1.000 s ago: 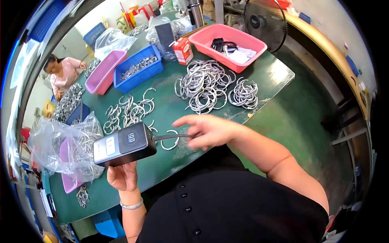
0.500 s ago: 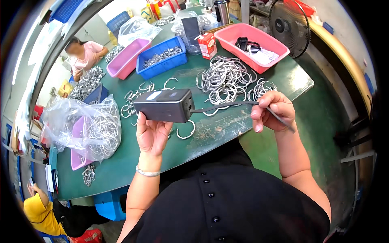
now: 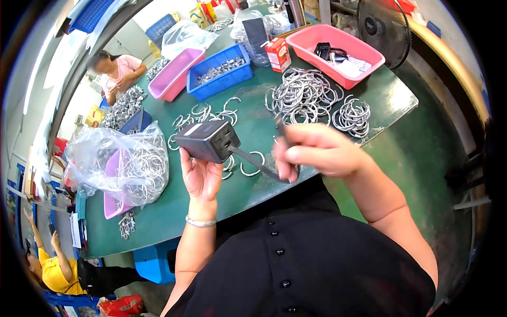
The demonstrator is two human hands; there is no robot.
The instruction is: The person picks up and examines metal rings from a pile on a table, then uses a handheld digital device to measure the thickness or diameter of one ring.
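My left hand (image 3: 200,177) grips a black power bank (image 3: 208,140) from below, its end with the ports turned to the right. A flat dark charging cable (image 3: 256,162) runs from one port and sags in a bend toward my right hand (image 3: 317,150). The right fingers are pinched round the cable, with its connector end (image 3: 279,122) sticking up above them; motion blurs this hand somewhat. Beneath and behind the power bank lie several open metal rings (image 3: 203,113). Beyond my right hand rises a pile of metal rings (image 3: 303,95), with a smaller ring bundle (image 3: 352,117) beside it.
On the green table (image 3: 222,198) stand a blue bin of metal parts (image 3: 221,84), pink trays (image 3: 338,71), a red carton (image 3: 278,54) and a plastic bag of rings (image 3: 140,169). A black fan (image 3: 383,31) is at the far right. Two people are at the left.
My right hand has moved left and nearer the power bank, bending the cable that was stretched straight. The power bank's port end has turned toward me. The person in yellow has raised their arms.
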